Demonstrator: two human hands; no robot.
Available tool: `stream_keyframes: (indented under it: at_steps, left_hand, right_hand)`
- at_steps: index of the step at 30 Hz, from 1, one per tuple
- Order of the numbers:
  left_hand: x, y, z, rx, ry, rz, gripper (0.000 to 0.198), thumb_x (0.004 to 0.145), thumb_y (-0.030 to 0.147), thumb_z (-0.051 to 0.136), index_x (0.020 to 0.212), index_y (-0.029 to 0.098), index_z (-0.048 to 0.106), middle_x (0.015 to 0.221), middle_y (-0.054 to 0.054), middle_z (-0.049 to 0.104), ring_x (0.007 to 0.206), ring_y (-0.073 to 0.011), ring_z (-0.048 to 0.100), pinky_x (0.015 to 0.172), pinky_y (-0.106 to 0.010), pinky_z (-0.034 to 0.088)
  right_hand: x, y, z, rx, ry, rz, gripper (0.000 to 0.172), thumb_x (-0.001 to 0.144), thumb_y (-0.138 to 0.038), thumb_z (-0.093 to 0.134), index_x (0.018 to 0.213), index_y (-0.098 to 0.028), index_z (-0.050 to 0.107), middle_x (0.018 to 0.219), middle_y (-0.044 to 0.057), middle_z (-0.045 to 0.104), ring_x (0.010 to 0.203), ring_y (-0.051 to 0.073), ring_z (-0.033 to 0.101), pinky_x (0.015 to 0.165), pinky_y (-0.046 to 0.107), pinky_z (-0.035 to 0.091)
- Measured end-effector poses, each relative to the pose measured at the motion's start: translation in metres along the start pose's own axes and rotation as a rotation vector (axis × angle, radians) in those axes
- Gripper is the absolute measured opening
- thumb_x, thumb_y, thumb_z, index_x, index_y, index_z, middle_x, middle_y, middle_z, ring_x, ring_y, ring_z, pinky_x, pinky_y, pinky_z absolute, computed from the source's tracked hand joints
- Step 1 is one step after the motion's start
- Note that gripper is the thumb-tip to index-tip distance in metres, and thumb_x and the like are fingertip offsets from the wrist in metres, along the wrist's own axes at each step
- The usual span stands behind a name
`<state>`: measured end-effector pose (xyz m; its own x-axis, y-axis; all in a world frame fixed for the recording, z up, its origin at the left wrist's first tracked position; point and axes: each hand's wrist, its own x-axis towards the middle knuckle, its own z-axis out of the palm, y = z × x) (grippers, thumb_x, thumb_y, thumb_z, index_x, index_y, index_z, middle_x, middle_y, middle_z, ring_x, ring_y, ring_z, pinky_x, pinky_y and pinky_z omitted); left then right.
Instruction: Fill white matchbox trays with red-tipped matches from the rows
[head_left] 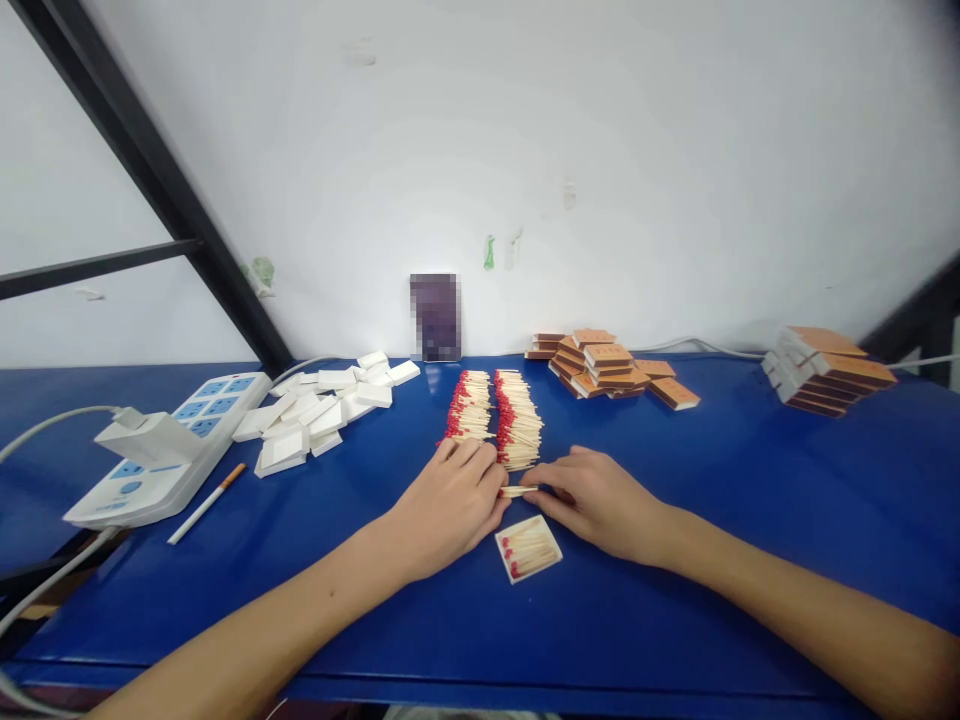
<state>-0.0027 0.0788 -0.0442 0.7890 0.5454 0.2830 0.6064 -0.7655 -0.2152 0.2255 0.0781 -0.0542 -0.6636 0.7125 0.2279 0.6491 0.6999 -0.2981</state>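
Between my two hands, a few matchsticks are pinched, with fingertips at either end. My left hand is closed on their left end, its knuckles beside the front of the match rows. The thumb and fingers of my right hand close on the right end. Just in front lies a small white matchbox tray holding several red-headed matches. Behind my hands, loose matches form a left row and a right row, red heads to the left.
White empty trays lie heaped at left, near a power strip with a plugged adapter and a cigarette. Orange matchboxes are piled at the back, with more stacked boxes at right. A pixelated dark rectangle leans against the wall.
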Motion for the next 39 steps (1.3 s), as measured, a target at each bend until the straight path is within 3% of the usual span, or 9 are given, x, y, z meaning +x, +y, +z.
stream_keyframes:
  at_steps: [14, 22, 39]
  left_hand:
    - [-0.0008, 0.0001, 0.0015, 0.044, 0.045, 0.025, 0.018, 0.102, 0.028, 0.047, 0.094, 0.016, 0.058, 0.090, -0.006, 0.059, 0.088, -0.0244, 0.055, 0.080, -0.040, 0.038]
    - [-0.0013, 0.0003, 0.0026, 0.056, 0.010, 0.044, 0.016, 0.101, 0.025, 0.047, 0.094, 0.015, 0.057, 0.092, -0.007, 0.059, 0.089, -0.0251, 0.054, 0.080, -0.039, 0.039]
    - [-0.0022, -0.0004, 0.0057, 0.098, 0.055, 0.065, 0.017, 0.102, 0.026, 0.046, 0.094, 0.015, 0.057, 0.088, -0.006, 0.058, 0.086, -0.0250, 0.054, 0.079, -0.040, 0.036]
  right_hand:
    - [0.0010, -0.0029, -0.0008, -0.091, -0.052, 0.026, 0.025, 0.104, -0.033, 0.043, 0.104, -0.021, 0.065, 0.078, 0.002, 0.072, 0.068, 0.018, 0.061, 0.065, 0.029, 0.034]
    - [0.0001, -0.0003, -0.0001, -0.058, -0.050, 0.030, 0.029, 0.105, -0.037, 0.040, 0.103, -0.022, 0.065, 0.080, 0.003, 0.072, 0.068, 0.017, 0.063, 0.062, 0.027, 0.032]
    - [0.0016, -0.0018, -0.0026, -0.004, -0.050, 0.034, 0.027, 0.104, -0.033, 0.041, 0.102, -0.021, 0.065, 0.085, 0.003, 0.073, 0.071, 0.016, 0.064, 0.063, 0.026, 0.034]
